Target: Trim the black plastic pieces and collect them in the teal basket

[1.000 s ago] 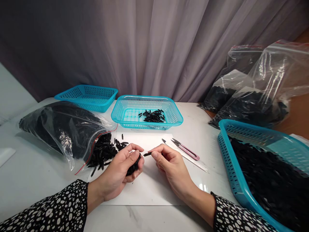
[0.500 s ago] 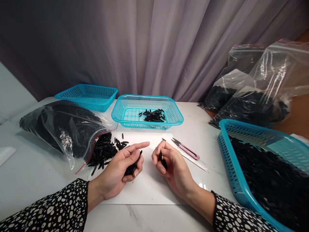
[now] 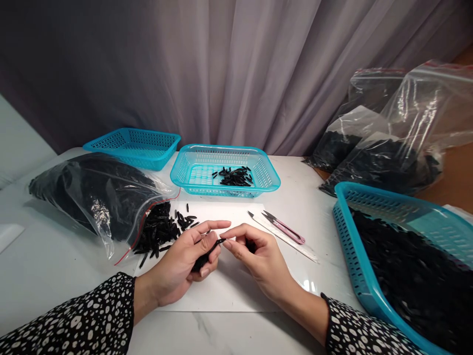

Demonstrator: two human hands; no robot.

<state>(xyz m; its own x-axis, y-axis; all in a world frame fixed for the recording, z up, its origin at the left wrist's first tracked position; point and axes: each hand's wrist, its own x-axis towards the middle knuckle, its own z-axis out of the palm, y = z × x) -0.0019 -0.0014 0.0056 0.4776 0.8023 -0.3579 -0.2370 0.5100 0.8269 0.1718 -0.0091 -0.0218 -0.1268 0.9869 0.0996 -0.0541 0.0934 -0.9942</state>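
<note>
Hidden, cropped or too small to read
Couldn't count handful of black pieces (image 3: 202,260), mostly buried under curled fingers of left hand (image 3: 181,264). Couldn't make out shape of single piece (image 3: 220,241) pinched at fingertips of right hand (image 3: 258,259): too small; also glimpsed sth dark behind those fingers, unclear what. Lost big blue basket (image 3: 354,256) past right & btm edges, spotted sleeves (image 3: 74,320) past btm edge, clear bags (image 3: 417,113) past right edge. Saw only a corner of white object (image 3: 9,235) at left edge. Saw far basket (image 3: 133,145) only in part, behind left bag (image 3: 92,192).
</note>
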